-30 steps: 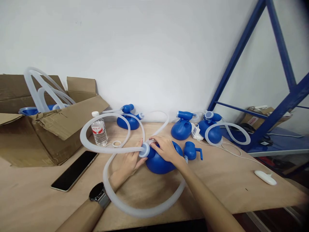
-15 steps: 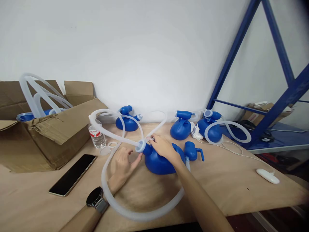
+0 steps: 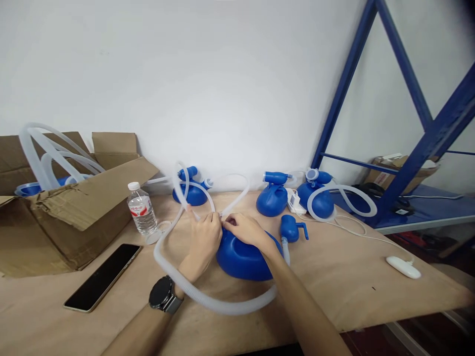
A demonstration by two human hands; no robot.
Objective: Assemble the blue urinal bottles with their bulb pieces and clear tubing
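L hand (image 3: pixel 202 241) was half-closed, fingers pinching the clear ribbed hose (image 3: pixel 226 308) above the bottle's neck; R hand (image 3: pixel 246 230) was pressed in just beside it, fingertips together, hold unclear; blue plastic urinal bottle (image 3: pixel 241 262) lay under both, mid-counter; phone (image 3: pixel 102 277) sat near the front edge; water bottle (image 3: pixel 141 211), cardboard box (image 3: pixel 85 207), more blue bottles (image 3: pixel 272 201) stood toward the back edge.

Nothing here can be read: the red label on the water bottle (image 3: pixel 140 208) near the bench's back edge shows only tiny, blurred white characters.
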